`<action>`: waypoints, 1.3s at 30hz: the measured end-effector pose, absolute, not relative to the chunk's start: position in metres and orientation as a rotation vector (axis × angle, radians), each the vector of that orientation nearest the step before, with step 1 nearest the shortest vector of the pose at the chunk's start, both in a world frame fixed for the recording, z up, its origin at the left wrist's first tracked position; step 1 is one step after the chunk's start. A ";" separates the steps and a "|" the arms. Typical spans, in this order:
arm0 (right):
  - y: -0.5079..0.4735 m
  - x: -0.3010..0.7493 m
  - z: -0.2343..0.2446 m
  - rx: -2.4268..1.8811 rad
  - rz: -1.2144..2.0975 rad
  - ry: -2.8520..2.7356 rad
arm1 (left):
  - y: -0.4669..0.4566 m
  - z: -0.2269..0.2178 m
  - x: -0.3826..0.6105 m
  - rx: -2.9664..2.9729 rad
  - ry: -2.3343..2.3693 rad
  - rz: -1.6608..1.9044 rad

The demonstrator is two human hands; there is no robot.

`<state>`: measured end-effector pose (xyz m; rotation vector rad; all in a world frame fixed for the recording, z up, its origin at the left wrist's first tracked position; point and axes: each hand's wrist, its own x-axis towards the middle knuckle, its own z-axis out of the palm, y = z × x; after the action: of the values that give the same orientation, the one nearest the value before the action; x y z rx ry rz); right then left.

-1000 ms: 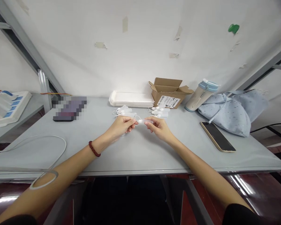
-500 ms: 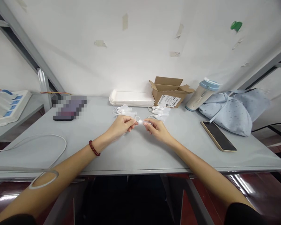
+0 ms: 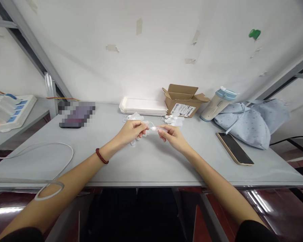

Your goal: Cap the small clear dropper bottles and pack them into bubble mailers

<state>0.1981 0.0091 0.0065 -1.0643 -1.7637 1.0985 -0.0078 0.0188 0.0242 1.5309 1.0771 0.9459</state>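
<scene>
A small white plastic piece (image 3: pixel 153 128) with a thin curved cord is held between my hands above the table. My left hand (image 3: pixel 132 131) is closed in a pinch at the cord end, thumb against forefinger. My right hand (image 3: pixel 173 137) pinches the clear, tube-like end of the same piece; its fingertips cover part of it. Behind my left hand lies a pile of similar white and clear pieces (image 3: pixel 135 116), partly hidden, with some showing below its fingers. A second pile of such pieces (image 3: pixel 174 120) rests behind my right hand.
At the back stand a stack of white trays (image 3: pixel 143 106), an open cardboard box (image 3: pixel 184 104) and a bottle (image 3: pixel 218 104). A blue cloth bag (image 3: pixel 242 124) and a phone (image 3: pixel 234 148) lie right. A white cable (image 3: pixel 72 151) loops across my left forearm.
The two hands have drawn slightly apart, and more of the white piece and its cord shows between them. The whole view has shifted a little.
</scene>
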 end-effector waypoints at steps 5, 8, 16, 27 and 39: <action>0.010 0.198 0.001 -1.082 1.066 -1.781 | 0.014 0.025 -0.006 1.625 1.106 0.955; 0.010 0.198 -0.003 -1.088 1.059 -1.803 | 0.011 0.020 -0.004 1.667 1.130 0.950; 0.008 0.197 -0.009 -1.087 1.074 -1.847 | 0.010 0.014 -0.004 1.698 1.125 0.933; 0.017 0.204 0.002 -1.015 1.022 -1.776 | 0.024 0.029 -0.018 1.680 1.132 1.037; 0.057 0.247 -0.016 -1.293 0.183 -1.941 | 0.062 0.010 -0.043 1.383 1.418 1.300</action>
<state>0.2467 0.0574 -0.0157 -1.2927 -1.9409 0.1832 -0.0428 0.0621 0.0095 1.3826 1.4181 1.2997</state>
